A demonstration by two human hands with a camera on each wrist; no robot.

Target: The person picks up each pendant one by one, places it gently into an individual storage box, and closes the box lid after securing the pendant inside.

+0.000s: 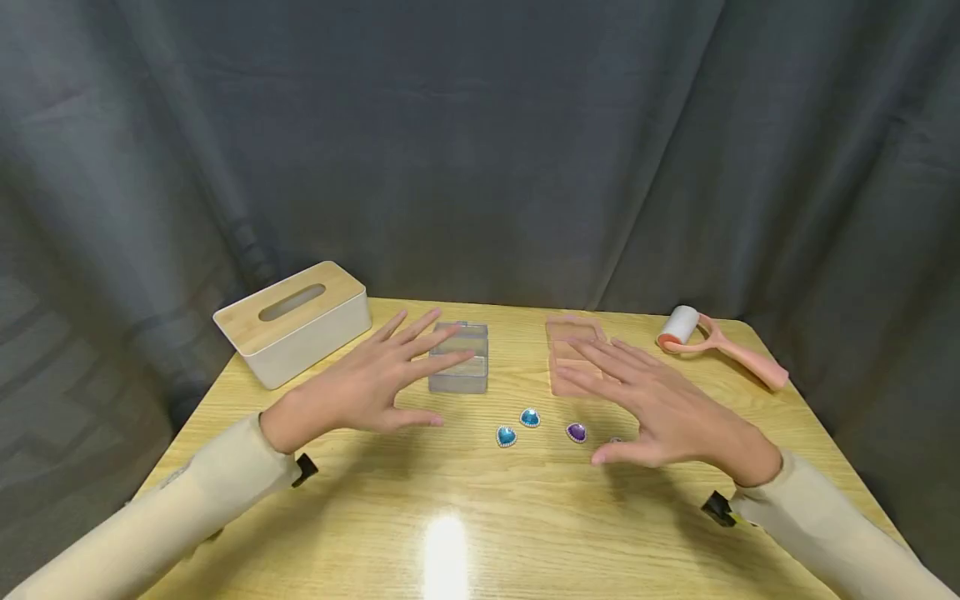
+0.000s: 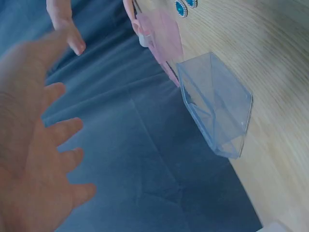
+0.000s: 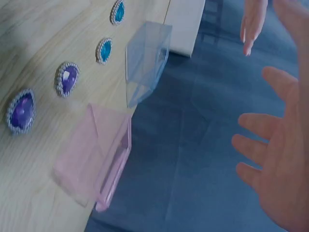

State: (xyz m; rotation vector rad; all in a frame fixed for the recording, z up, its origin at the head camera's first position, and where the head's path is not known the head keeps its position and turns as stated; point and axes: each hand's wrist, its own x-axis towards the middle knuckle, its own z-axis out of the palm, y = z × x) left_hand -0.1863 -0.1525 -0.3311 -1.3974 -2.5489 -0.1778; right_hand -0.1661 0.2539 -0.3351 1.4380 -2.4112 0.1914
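My left hand [image 1: 375,375] hovers over the table with fingers spread, holding nothing. Just past its fingertips stands a clear grey-blue plastic box [image 1: 459,383], also seen in the left wrist view [image 2: 217,106]. My right hand [image 1: 660,404] is likewise spread and free of any object, partly covering a clear pink plastic box [image 1: 573,329]. Between the hands lie two blue heart-shaped gems [image 1: 506,436] with beaded white rims. A purple gem [image 1: 576,432] is to their right. The right wrist view shows a second purple gem [image 3: 21,112], mostly hidden by my right thumb in the head view.
A white tissue box [image 1: 315,342] with a wooden lid stands at the back left. At the back right lies a lint roller [image 1: 738,354] with a pink handle. A dark grey curtain [image 1: 465,150] hangs behind the wooden table [image 1: 360,533].
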